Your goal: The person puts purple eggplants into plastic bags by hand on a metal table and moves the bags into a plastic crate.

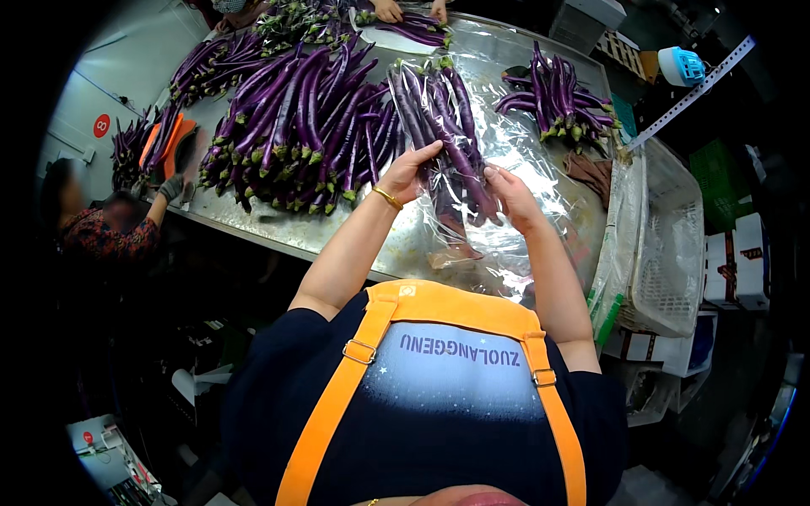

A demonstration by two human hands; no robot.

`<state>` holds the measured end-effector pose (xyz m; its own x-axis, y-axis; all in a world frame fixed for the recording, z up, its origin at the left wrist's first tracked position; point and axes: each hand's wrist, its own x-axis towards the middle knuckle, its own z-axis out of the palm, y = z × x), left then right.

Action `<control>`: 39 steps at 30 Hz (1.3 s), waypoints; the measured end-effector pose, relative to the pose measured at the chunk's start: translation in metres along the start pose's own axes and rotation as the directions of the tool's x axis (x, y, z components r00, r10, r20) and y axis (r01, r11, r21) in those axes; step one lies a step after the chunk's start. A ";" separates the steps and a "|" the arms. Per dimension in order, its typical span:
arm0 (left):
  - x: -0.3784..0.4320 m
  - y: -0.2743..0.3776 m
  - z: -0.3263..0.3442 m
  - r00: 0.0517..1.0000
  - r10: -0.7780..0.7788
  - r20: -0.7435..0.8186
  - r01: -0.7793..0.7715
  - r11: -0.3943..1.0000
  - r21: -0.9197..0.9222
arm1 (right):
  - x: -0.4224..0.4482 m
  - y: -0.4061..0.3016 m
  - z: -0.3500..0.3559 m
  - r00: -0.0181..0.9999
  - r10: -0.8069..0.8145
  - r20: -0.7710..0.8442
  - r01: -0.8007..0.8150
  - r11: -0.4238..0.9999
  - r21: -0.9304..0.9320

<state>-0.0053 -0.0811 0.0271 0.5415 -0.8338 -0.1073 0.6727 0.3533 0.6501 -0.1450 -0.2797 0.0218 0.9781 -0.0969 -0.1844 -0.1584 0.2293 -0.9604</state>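
Several long purple eggplants [453,136] lie side by side in clear plastic wrapping [529,166], their green stem ends pointing away from me. My left hand [410,173] grips the bundle from its left side, thumb on top; a gold bangle [388,198] circles that wrist. On the right side, my right hand [514,197] pinches the plastic beside the lower end of an eggplant. Glare on the film partly hides its folds. To the left of my hands rises a large pile of loose eggplants [304,120] on the metal table [405,248].
A smaller heap of eggplants [560,104] sits at the table's right, near a brown cloth [588,172]. White plastic crates [671,253] stand beyond that edge. Another person's hands [387,10] handle eggplants at the far side. A gloved hand [171,188] rests at the left edge.
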 end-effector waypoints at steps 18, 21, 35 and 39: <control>-0.018 -0.012 0.020 0.991 -0.111 0.072 0.084 0.949 0.304 | -0.032 0.016 -0.030 0.970 -0.085 -0.227 0.042 0.981 -0.188; -0.019 -0.028 0.014 0.986 -0.144 0.088 0.104 0.929 0.355 | -0.040 0.003 -0.017 0.986 0.130 -0.108 -0.152 0.959 -0.237; 0.009 -0.057 -0.003 0.929 -0.362 0.075 0.361 0.932 0.025 | -0.065 0.020 -0.012 0.969 0.131 -0.210 -0.149 0.986 -0.073; 0.015 -0.065 -0.015 0.933 -0.358 0.049 0.358 0.934 -0.003 | -0.052 0.063 -0.021 0.965 0.127 -0.227 -0.138 0.990 -0.033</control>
<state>-0.0333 -0.1100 -0.0281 0.2397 -0.9246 -0.2961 0.8236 0.0322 0.5662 -0.2089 -0.2804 -0.0336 0.8933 -0.2845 -0.3479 -0.2965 0.2085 -0.9320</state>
